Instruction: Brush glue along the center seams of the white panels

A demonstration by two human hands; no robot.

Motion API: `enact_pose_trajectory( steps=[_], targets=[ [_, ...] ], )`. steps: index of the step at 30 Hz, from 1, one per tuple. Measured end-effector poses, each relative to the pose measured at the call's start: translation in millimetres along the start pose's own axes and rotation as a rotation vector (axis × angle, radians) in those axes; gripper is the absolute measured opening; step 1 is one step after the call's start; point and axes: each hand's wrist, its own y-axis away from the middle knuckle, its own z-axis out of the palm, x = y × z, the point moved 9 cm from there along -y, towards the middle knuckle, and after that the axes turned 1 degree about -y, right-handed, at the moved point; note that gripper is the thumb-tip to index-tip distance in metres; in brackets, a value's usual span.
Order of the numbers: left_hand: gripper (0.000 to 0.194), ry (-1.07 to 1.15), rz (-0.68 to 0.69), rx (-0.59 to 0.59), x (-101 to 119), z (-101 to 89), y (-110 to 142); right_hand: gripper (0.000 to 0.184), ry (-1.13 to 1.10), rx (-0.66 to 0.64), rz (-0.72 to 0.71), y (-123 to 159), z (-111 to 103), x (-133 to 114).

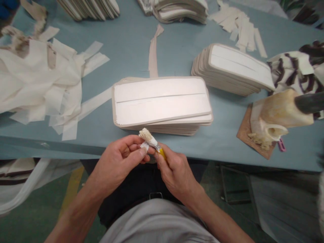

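Observation:
My right hand (177,170) is closed round the yellow handle of a glue brush (149,137), whose pale, clotted bristles point up and to the left. White tape or cloth is wrapped about the brush below the bristles. Between the thumb and fingers of my left hand (121,158) is a small white strip (144,145), close against the wrapped part of the brush. Just beyond both hands lies a stack of white rectangular panels (162,101) with rounded beige edges. The top panel sits slightly askew and has a line along its length.
Loose pale fabric strips (63,87) heap up at the left. A second panel stack (235,67) stands to the right, near a crusted glue container (278,111) on a brown board (243,135). More stacks (179,10) and strips (243,27) lie at the back.

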Motion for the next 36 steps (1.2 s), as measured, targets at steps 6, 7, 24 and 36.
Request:
enact_pose_trajectory(
  steps=[6,7,24,36],
  targets=[
    [0.030,0.129,0.018,0.021,6,6.1,3,0.043,-0.016,0.028,-0.081,5,-4,-15],
    [0.031,0.149,0.022,0.018,7,6.8,3,0.043,-0.030,0.026,-0.098,6,-5,-18],
    [0.023,-0.011,0.056,0.053,7,-1.2,1,0.059,-0.471,-0.180,0.155,7,11,7],
    [0.016,-0.015,0.049,-0.065,9,-2.9,-4,0.065,-0.613,-0.203,0.227,2,20,13]
  ],
)
